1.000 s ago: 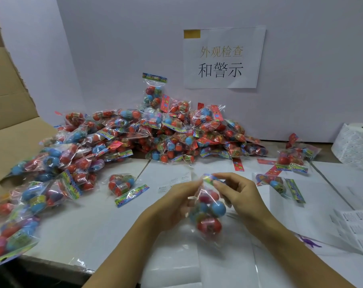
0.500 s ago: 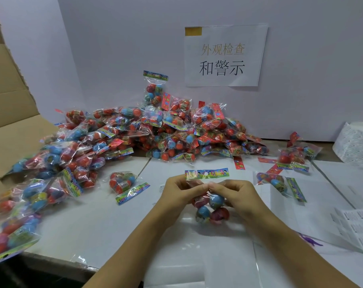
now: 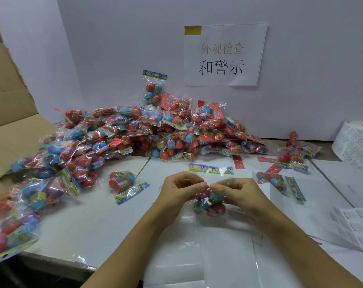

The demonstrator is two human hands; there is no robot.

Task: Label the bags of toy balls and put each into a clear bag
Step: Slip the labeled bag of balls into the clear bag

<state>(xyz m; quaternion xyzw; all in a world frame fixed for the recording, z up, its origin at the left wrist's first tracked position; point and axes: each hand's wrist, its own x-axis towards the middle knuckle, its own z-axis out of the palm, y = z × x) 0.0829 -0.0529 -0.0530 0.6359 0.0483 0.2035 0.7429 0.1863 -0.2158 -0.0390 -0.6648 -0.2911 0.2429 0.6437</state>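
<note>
Head view: my left hand (image 3: 181,187) and right hand (image 3: 237,191) pinch the light, crinkly, slippery bag of toy balls (image 3: 210,201) just below its stiff header, probably the surest hold.

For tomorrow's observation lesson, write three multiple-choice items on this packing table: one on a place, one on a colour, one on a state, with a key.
1. Where is the roll of labels?
A. at the table's far right edge
B. on the cardboard at left
C. under the paper sign

2. What colour is the tape on the paper sign?
A. green
B. yellow
C. red

3. What are the two hands doing?
A. resting flat on the table
B. both pinching one bag of toy balls
C. peeling a label

Key: 1 A, the roll stands at the right edge. 2 B, yellow tape at its top left corner. 3 B, the left hand and right hand pinch the bag of toy balls between them.
</note>
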